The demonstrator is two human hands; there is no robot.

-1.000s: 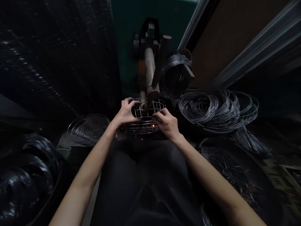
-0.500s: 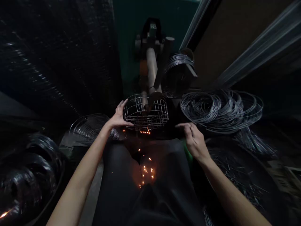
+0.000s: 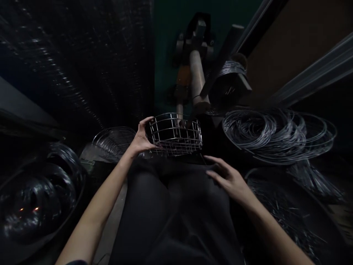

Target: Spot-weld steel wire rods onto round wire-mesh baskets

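Observation:
A round wire basket (image 3: 176,141) stands tilted at the tip of the welding machine's arm (image 3: 197,75). My left hand (image 3: 142,140) grips its left rim, thumb low and fingers over the upper edge. To the basket's lower right, my right hand (image 3: 227,178) is apart from it, over my dark-covered lap (image 3: 176,206), with thumb and fingers spread. A thin line shows by its forefinger tip; whether that is a wire I cannot tell. The lower electrode (image 3: 179,110) reaches down into the basket, and its end is partly hidden by the wires.
Wire rings (image 3: 248,129) lie heaped on the right, above a dark tub (image 3: 289,209) of short wire pieces. Shiny wire coils (image 3: 35,198) fill a container at left. Behind my left hand is a wire ring stack (image 3: 113,141). A dark curtain (image 3: 77,66) hangs at left.
The sparks below the basket have gone, apart from small glows at left. My right hand has lowered and its pinched fingers have parted. My left hand stays on the basket; the view has shifted.

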